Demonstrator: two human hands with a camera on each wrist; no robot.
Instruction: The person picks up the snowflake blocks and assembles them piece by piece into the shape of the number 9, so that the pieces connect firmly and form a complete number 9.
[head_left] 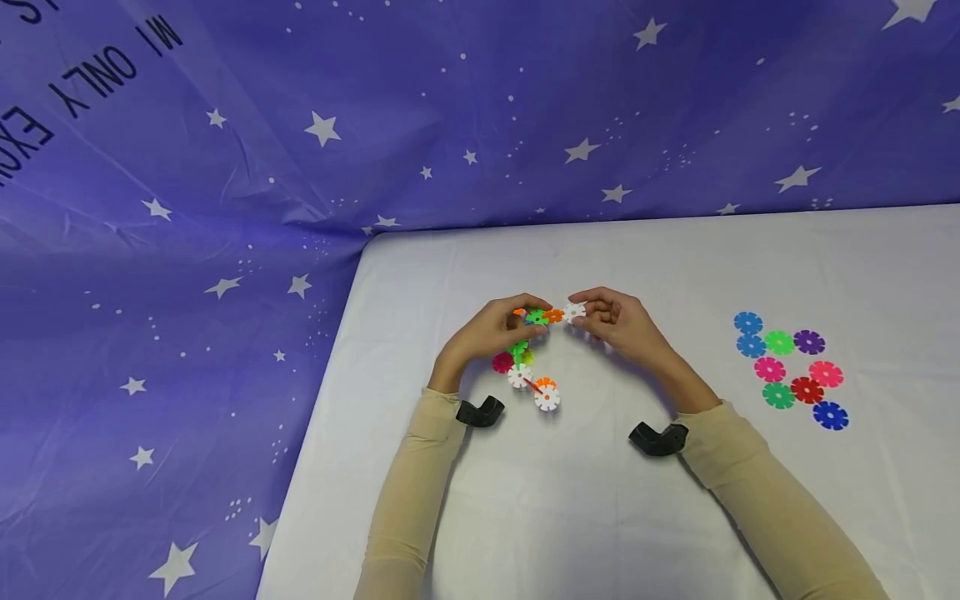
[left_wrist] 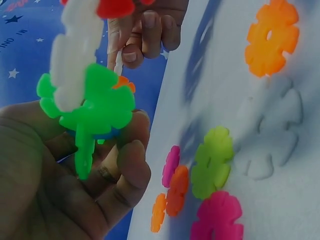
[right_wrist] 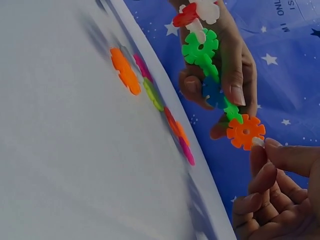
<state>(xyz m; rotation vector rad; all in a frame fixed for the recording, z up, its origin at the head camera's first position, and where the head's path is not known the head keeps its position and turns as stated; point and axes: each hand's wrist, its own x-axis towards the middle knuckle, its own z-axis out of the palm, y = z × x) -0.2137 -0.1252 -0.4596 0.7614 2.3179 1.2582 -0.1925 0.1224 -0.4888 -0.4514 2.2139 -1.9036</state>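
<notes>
My left hand (head_left: 487, 329) grips a chain of slotted plastic snowflake discs, its fingers around the blue disc (right_wrist: 213, 94) in the middle. Below the hand hangs the rest of the chain: a green disc (right_wrist: 200, 48), then white, red and a white end disc (head_left: 547, 398). Beyond the fingertips, an orange disc (right_wrist: 246, 132) forms the other end. Between thumb and forefinger, my right hand (head_left: 626, 327) pinches a white disc (head_left: 574, 312), edge-on in the right wrist view and right at the orange disc's rim.
Loose discs lie on the white-covered table (head_left: 570, 517) under the left hand, among them a yellow-green one (left_wrist: 212, 162) and an orange one (left_wrist: 272, 37). Farther right is a group of several discs, including a dark red one (head_left: 807, 390). A purple star-patterned sheet (head_left: 480, 108) hangs behind.
</notes>
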